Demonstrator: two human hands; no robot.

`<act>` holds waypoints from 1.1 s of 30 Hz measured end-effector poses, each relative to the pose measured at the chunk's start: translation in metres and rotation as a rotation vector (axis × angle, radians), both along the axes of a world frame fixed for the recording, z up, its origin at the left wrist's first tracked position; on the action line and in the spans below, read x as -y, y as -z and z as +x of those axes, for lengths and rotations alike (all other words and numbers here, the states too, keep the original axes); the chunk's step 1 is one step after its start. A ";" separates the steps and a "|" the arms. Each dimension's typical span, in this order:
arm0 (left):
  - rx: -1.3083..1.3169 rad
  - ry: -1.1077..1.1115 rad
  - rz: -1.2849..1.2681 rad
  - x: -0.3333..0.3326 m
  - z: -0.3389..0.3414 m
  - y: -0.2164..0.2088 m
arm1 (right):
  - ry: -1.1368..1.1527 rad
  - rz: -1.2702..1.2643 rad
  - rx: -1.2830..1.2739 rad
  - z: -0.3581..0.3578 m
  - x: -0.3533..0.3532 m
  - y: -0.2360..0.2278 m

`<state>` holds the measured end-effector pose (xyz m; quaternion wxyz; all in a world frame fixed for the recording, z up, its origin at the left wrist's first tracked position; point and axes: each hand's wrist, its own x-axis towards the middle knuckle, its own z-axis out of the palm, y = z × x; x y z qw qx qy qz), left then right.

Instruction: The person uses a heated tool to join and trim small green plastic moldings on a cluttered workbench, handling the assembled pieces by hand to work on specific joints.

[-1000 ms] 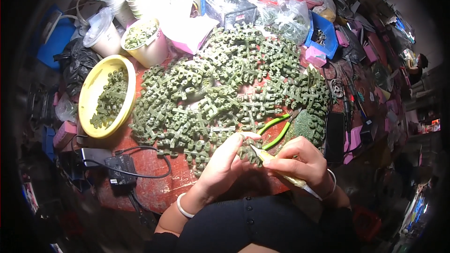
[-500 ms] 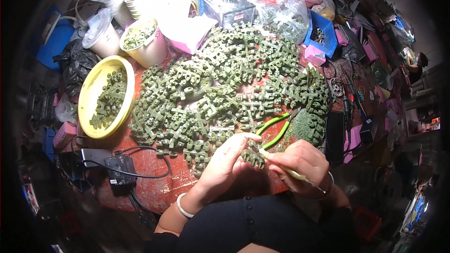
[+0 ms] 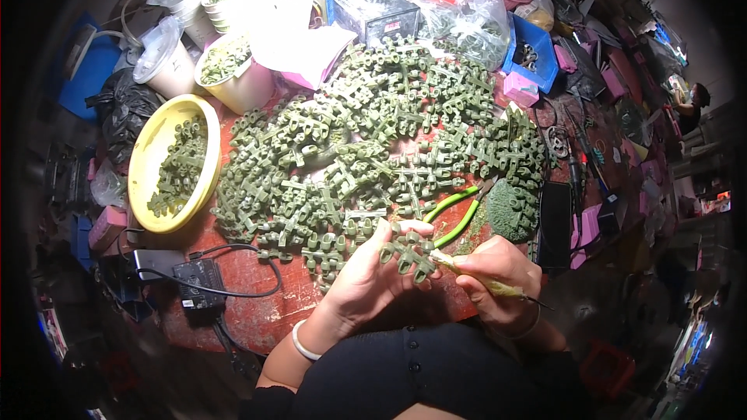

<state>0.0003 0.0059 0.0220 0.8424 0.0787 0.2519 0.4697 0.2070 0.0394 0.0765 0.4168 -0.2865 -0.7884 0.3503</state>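
Note:
My left hand (image 3: 368, 284) is closed around the edge of a green branched piece (image 3: 410, 255) with stubby, ring-like ends, held above the red table's near edge. My right hand (image 3: 502, 280) pinches a slim pen-like tool (image 3: 498, 288) with a yellowish wrapped grip and a dark thin end. Its tip is at the right side of the piece; whether it touches cannot be told. Just beyond lie green-handled pliers (image 3: 459, 218), their jaws beside a rough dark green pad (image 3: 512, 210). A wide heap of similar green pieces (image 3: 334, 155) spreads over the table.
At the left a yellow bowl (image 3: 140, 187) holds more green pieces. White buckets (image 3: 241, 85) stand behind it. A black power adapter (image 3: 201, 280) with cables lies near the front left. A blue bin (image 3: 545, 66), pink blocks (image 3: 520, 89) and a black phone-like slab (image 3: 554, 225) are at the right.
The green piece has turned and shows more of its branches, with my left hand opened out more beneath it. My right hand and the tool have tilted slightly lower.

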 end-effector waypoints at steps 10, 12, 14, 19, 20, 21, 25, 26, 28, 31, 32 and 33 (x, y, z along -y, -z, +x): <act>0.141 0.004 0.030 0.000 0.000 -0.001 | 0.005 0.028 0.032 -0.005 0.003 -0.003; 0.173 0.000 0.033 0.000 -0.001 0.000 | -0.002 0.074 0.022 -0.005 0.004 0.002; 0.200 -0.015 0.034 0.002 -0.004 0.002 | 0.017 -0.045 -0.157 0.001 0.009 0.007; 0.220 -0.039 -0.026 0.000 -0.003 0.011 | 0.308 -0.099 -0.253 0.005 0.009 0.013; 0.248 -0.030 -0.011 -0.001 -0.003 0.013 | 0.308 -0.098 -0.254 0.005 0.009 0.013; 0.232 -0.031 0.009 -0.001 -0.004 0.014 | 0.280 -0.082 -0.235 0.005 0.009 0.014; 0.260 -0.026 0.003 -0.001 -0.005 0.014 | 0.207 -0.058 -0.186 0.006 0.008 0.015; 0.248 -0.049 -0.012 -0.001 -0.004 0.013 | 0.178 -0.056 -0.173 0.006 0.008 0.013; 0.236 -0.070 -0.027 -0.001 -0.002 0.010 | 0.163 -0.042 -0.147 0.006 0.006 0.007; 0.149 -0.091 0.014 0.000 -0.001 0.004 | 0.087 0.060 -0.065 0.006 0.004 0.005; 0.066 -0.085 0.044 0.001 -0.001 0.003 | 0.086 0.059 -0.066 0.005 0.004 0.004; -0.016 -0.077 0.073 0.002 -0.001 0.003 | 0.085 0.074 -0.027 0.003 0.005 0.001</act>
